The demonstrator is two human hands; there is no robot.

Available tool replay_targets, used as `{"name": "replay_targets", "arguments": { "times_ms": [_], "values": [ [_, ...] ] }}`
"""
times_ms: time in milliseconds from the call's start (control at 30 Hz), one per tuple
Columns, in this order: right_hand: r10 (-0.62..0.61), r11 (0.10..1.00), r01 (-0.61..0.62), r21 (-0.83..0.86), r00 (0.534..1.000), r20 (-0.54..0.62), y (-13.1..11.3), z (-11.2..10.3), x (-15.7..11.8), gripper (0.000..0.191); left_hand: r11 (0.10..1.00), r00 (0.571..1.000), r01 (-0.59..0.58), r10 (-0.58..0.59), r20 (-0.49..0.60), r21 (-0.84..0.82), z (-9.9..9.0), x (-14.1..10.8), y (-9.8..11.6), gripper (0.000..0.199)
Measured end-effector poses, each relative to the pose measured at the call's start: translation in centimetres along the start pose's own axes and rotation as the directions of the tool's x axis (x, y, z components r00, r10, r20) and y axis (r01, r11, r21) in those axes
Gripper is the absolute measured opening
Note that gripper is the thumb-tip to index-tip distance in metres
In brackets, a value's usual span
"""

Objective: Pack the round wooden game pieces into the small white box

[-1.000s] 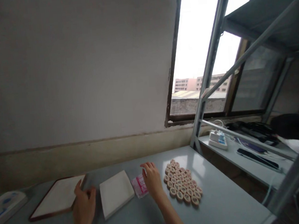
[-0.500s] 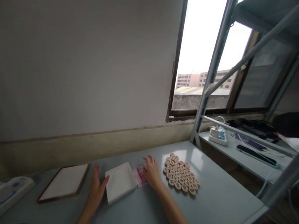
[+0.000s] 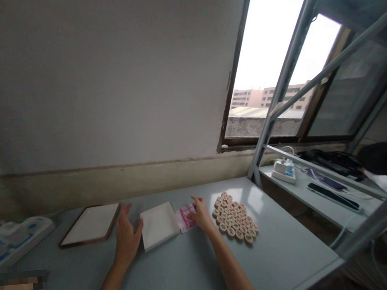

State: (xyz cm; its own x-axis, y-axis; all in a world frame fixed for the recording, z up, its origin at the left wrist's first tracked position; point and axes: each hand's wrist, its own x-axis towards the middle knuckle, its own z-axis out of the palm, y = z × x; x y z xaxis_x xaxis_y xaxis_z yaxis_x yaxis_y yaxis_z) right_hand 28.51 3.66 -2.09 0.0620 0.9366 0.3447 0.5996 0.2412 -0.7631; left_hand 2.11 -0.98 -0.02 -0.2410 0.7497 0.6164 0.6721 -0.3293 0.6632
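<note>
A shallow white square tray [image 3: 160,225] lies on the grey table. To its left is my left hand [image 3: 127,234], fingers spread, thumb close to the tray's left edge. A pink and white flat packet [image 3: 185,219] rests against the tray's right side; I cannot tell its kind. Over the packet's right edge is my right hand [image 3: 202,215], index finger stretched away and thumb lying over the packet, with a gap between them. Whether the thumb presses on it is unclear. Right of this hand, round wooden Chinese chess pieces [image 3: 234,220] form a tight cluster with marked faces up.
A white board with a brown rim [image 3: 90,224] lies at left, beside a white power strip [image 3: 19,239]. Metal bed-frame bars [image 3: 283,87] cross at right. Behind them, a side desk carries a phone [image 3: 333,196], cables and another power strip [image 3: 284,171].
The camera view has shifted, so the table things sit slightly higher and further right. My right hand's fingers have drawn in toward the packet's right edge. My left hand remains beside the tray.
</note>
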Motion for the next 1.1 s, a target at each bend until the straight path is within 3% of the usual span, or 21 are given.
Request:
{"name": "replay_targets", "arguments": {
  "times_ms": [200, 367, 500, 600, 767, 933, 1100],
  "values": [
    [0.028, 0.971, -0.020, -0.237, 0.999, 0.029, -1.0, -0.6, -0.6, 0.043, 0.994, 0.998, -0.064, 0.063, 0.014, 0.090, -0.1, 0.0, 0.3, 0.073],
    [0.002, 0.932, 0.001, -0.362, 1.000, 0.006, -2.3, -1.0, -1.0, 0.031, 0.998, 0.999, 0.025, -0.023, 0.040, -0.055, 0.6, 0.3, -1.1, 0.072],
    [-0.019, 0.991, 0.003, -0.136, 0.993, -0.118, -2.9, -1.5, -0.6, 0.029, 0.968, 0.985, 0.172, -0.165, 0.053, -0.185, 0.7, 0.5, -1.4, 0.060],
    [-0.017, 0.993, 0.033, 0.115, 0.990, -0.141, -3.8, -2.2, -0.3, 0.028, 0.986, 0.991, 0.121, -0.114, 0.067, -0.113, 0.1, 0.3, -0.5, 0.045],
    [-0.120, 0.918, 0.128, 0.377, 0.992, -0.045, -6.6, -2.6, -1.2, 0.031, 0.998, 0.985, 0.031, -0.040, 0.167, 0.056, 0.5, -0.7, 0.5, 0.028],
    [-0.218, 0.878, 0.175, 0.446, 0.975, 0.047, -8.5, -1.2, -2.4, 0.045, 0.995, 0.978, 0.019, 0.001, 0.208, -0.096, 2.5, -1.6, -0.6, 0.040],
    [-0.259, 0.928, 0.188, 0.321, 0.947, 0.192, -8.2, -0.1, -3.2, 0.065, 0.976, 0.966, -0.025, 0.080, 0.245, -0.217, 3.6, -2.7, -0.6, 0.029]
  ]
}}
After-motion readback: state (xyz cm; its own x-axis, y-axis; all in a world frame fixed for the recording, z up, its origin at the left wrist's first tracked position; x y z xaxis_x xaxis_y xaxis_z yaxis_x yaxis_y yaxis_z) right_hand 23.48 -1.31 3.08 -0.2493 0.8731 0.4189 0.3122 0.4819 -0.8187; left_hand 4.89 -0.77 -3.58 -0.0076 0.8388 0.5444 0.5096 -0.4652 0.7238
